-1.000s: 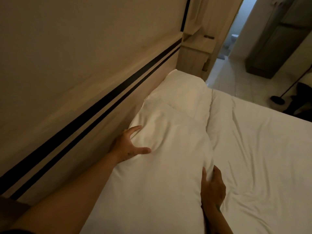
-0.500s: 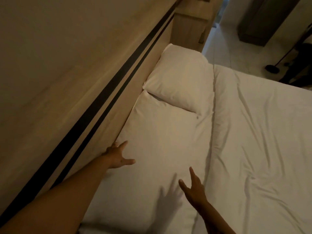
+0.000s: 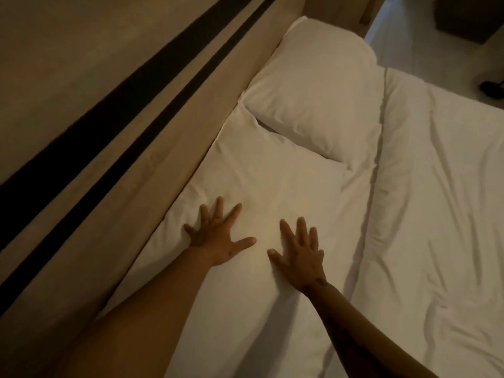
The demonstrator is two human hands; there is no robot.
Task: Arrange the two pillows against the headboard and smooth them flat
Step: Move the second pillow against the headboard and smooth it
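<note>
Two white pillows lie in a row along the wooden headboard (image 3: 152, 165). The near pillow (image 3: 261, 186) is flat, with its long side against the headboard. The far pillow (image 3: 316, 85) is plumper and its near corner overlaps the near pillow's far end. My left hand (image 3: 218, 236) rests palm down on the near pillow, fingers spread, close to the headboard. My right hand (image 3: 300, 255) also lies flat and spread on the same pillow, a little to the right. Neither hand grips anything.
A wrinkled white duvet (image 3: 436, 214) covers the bed to the right of the pillows. The headboard carries two black stripes (image 3: 109, 105). A wooden bedside unit (image 3: 341, 9) stands beyond the far pillow, with pale floor (image 3: 409, 42) and dark furniture behind.
Both hands have let go of the near pillow's edges and now press flat on its top. The view has tilted down over the pillows.
</note>
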